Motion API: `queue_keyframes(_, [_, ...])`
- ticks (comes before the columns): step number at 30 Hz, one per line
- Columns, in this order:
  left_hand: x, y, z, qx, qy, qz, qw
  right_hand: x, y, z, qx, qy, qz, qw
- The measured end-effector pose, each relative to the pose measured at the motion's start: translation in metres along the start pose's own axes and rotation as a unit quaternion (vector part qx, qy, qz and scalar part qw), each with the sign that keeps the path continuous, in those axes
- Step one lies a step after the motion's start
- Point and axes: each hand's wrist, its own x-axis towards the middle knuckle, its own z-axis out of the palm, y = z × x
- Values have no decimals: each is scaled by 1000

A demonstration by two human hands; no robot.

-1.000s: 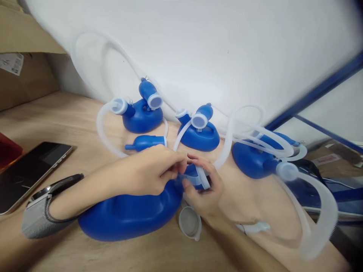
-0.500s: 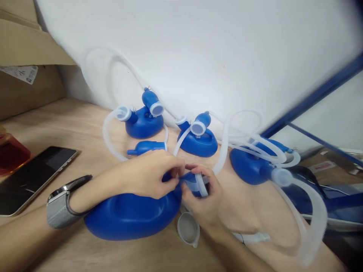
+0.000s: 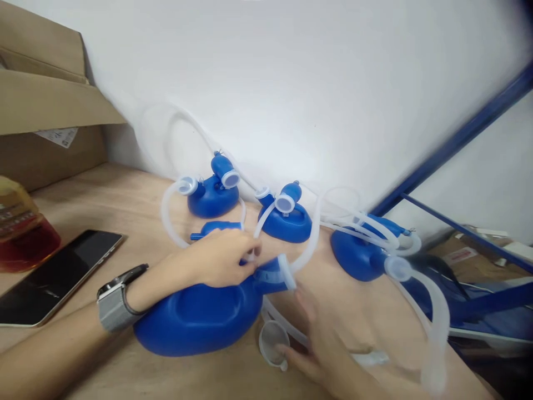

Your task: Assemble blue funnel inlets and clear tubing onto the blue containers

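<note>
A large blue plastic urinal bottle [image 3: 200,322] lies on its side in front of me. My left hand [image 3: 227,255], with a watch on its wrist, rests over the top of the bottle, fingers curled in at the handle beside the neck. The neck [image 3: 270,275] points right and carries a translucent white collar [image 3: 287,271]. My right hand [image 3: 316,339] is slightly blurred, its fingers apart, below and right of the neck. One of its fingertips reaches the rim of a round translucent cap [image 3: 272,341] on the table. A white hose [image 3: 287,325] runs behind that cap.
Several more blue bottles [image 3: 287,225] with hoses stand along the white wall. A blue funnel piece [image 3: 219,226] lies behind my left hand. A phone [image 3: 62,275], a bottle of red liquid [image 3: 25,233] and a cardboard box [image 3: 45,100] are left; a blue metal frame [image 3: 458,136] is right.
My right hand has let go of the bottle's neck and moved down to the round cap. My left hand stays on the bottle. The view has shifted slightly.
</note>
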Motion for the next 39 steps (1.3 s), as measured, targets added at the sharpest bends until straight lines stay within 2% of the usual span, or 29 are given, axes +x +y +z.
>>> queue_keyframes(4, [7,-26,-13,78,-38,-94,992,-25,-2,-25,-53,-140,22,988])
queue_keyframes(7, [7,-54,-23,114,-83,-153,978,-20,-9,-27,-73,-189,-3,979])
queue_keyframes(12, [1,-83,-21,141,-120,-190,964,-12,3,-18,-122,-172,-67,975])
queue_keyframes(16, [3,-90,-4,146,-86,-182,969,-15,21,-6,-169,-124,-173,962])
queue_keyframes(19, [9,-90,4,150,-42,-167,973,-10,15,2,-117,-140,-186,965])
queue_keyframes(21, [10,-86,-1,155,-14,-153,976,-2,2,0,-14,-130,-133,982])
queue_keyframes(23, [9,-77,-14,163,16,-137,977,12,-13,-11,145,-68,-41,986])
queue_keyframes(24, [7,-71,-24,168,30,-130,977,21,-19,-20,230,-24,9,973])
queue_keyframes(26, [-1,-54,-45,171,62,-105,978,43,-30,-42,357,57,115,925])
queue_keyframes(27, [-7,-43,-56,167,79,-88,979,56,-35,-54,402,76,150,900])
queue_keyframes(29, [-21,-21,-72,127,133,-8,983,83,-41,-74,448,107,226,858])
queue_keyframes(31, [-35,0,-78,99,170,90,976,106,-46,-85,478,123,226,840])
queue_keyframes(33, [-46,18,-74,103,203,155,961,124,-49,-82,496,127,201,835])
queue_keyframes(36, [-51,35,-56,113,213,189,952,141,-56,-61,520,155,183,820])
queue_keyframes(39, [-47,42,-40,99,221,201,949,149,-62,-36,508,222,161,816])
